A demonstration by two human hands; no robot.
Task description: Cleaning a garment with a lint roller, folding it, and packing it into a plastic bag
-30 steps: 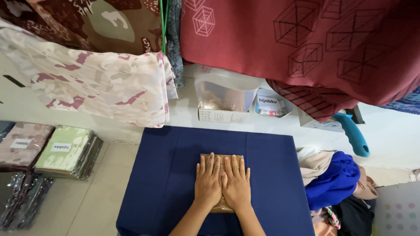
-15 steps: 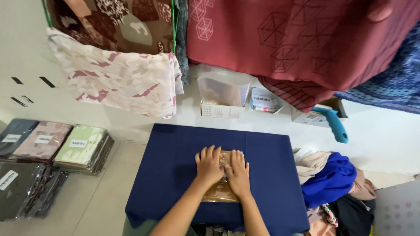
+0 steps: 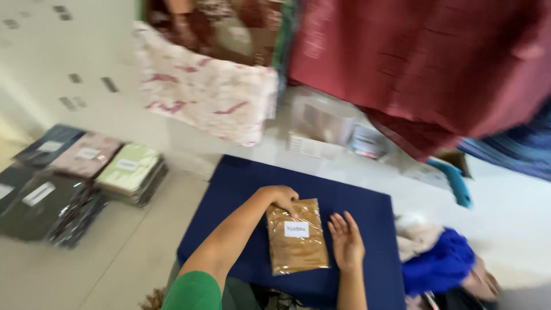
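Observation:
A brown folded cloth sealed in a clear plastic bag point(image 3: 297, 238), with a white label on top, lies on a dark blue cloth-covered surface point(image 3: 241, 183). My left hand point(image 3: 281, 198) curls over the bag's far left corner and grips it. To the bag's right my right hand point(image 3: 346, 242) rests flat with fingers spread, its edge touching the bag's side. My left sleeve is green.
Stacks of bagged cloths point(image 3: 86, 172) in green, pink and dark colours lie on the floor at left. Patterned fabrics point(image 3: 212, 97) and a maroon cloth point(image 3: 425, 63) hang above. A clear box point(image 3: 324, 123) stands behind the surface. Blue fabric point(image 3: 439, 264) is heaped at right.
Both hands were pressing flat on the bag. Now they have come apart: the left grips the bag's top corner, the right has slid off to its right side. The view swung left.

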